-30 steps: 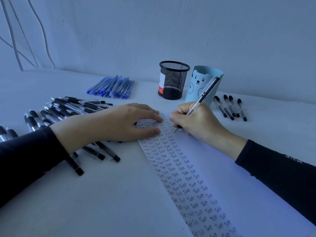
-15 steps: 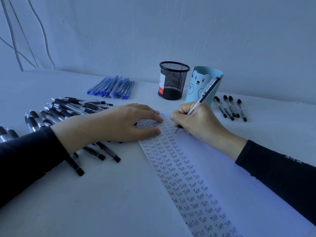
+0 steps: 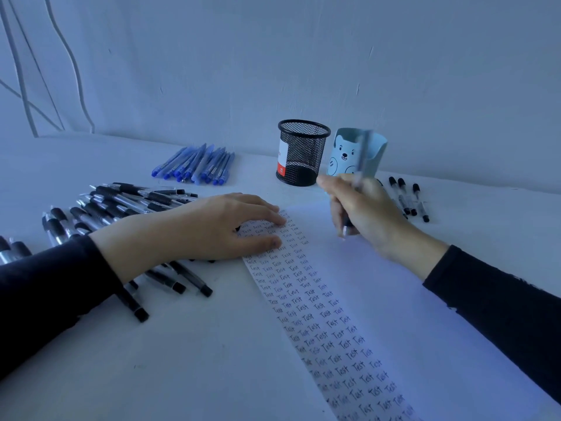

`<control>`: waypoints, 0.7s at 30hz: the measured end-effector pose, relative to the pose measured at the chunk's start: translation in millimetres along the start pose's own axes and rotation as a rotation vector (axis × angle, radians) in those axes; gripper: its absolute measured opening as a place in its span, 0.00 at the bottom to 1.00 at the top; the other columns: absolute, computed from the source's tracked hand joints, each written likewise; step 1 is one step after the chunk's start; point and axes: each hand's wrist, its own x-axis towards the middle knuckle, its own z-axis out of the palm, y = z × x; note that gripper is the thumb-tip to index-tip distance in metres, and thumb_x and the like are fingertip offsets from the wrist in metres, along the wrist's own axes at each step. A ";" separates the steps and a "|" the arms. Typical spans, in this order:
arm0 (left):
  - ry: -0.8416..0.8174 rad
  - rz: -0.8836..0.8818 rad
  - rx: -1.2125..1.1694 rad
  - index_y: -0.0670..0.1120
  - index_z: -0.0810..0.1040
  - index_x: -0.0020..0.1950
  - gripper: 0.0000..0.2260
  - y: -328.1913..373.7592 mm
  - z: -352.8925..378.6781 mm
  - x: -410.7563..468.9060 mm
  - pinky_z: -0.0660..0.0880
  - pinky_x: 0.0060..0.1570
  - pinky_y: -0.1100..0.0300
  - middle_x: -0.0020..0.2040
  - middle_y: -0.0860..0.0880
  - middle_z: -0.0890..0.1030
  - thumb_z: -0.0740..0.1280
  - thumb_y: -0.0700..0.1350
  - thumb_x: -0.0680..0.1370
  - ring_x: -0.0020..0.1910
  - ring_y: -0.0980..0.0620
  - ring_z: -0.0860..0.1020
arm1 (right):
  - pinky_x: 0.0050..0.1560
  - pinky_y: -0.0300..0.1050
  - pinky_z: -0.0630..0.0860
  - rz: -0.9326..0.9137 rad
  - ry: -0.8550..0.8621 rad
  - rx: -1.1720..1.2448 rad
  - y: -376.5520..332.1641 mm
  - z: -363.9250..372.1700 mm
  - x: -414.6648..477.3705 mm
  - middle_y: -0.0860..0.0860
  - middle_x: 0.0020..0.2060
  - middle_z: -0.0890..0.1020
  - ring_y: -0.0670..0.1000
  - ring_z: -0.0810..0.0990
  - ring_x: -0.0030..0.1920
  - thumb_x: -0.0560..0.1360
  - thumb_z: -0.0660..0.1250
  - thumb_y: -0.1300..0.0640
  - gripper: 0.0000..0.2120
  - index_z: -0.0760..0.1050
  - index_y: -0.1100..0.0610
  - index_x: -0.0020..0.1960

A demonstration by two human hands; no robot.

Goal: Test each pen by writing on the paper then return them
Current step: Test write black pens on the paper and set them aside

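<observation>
A long white sheet of paper (image 3: 394, 299) lies on the table, its left strip filled with rows of the word "Test". My left hand (image 3: 212, 229) rests flat on the paper's top left corner, fingers straight. My right hand (image 3: 361, 208) grips a black pen (image 3: 359, 165), lifted off the paper and held nearly upright, its tip just above the sheet; the pen is motion-blurred. A big pile of black pens (image 3: 115, 208) lies to the left, partly under my left forearm.
A bundle of blue pens (image 3: 194, 164) lies at the back. A black mesh pen cup (image 3: 302, 151) and a light blue bear cup (image 3: 349, 153) stand near the wall. Several black pens (image 3: 406, 197) lie to the right of the cups.
My right hand has lifted the pen off the paper and moved right, swinging the pen upright. My left hand has stayed in place.
</observation>
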 end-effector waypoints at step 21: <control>-0.037 -0.021 0.036 0.66 0.69 0.68 0.27 4.3 -1.9 -1.8 0.66 0.70 0.57 0.71 0.66 0.67 0.54 0.73 0.73 0.67 0.66 0.66 | 0.30 0.34 0.60 0.301 -0.319 0.684 -16.5 -24.4 -8.0 0.48 0.40 0.85 0.42 0.66 0.25 0.73 0.66 0.51 0.13 0.82 0.55 0.54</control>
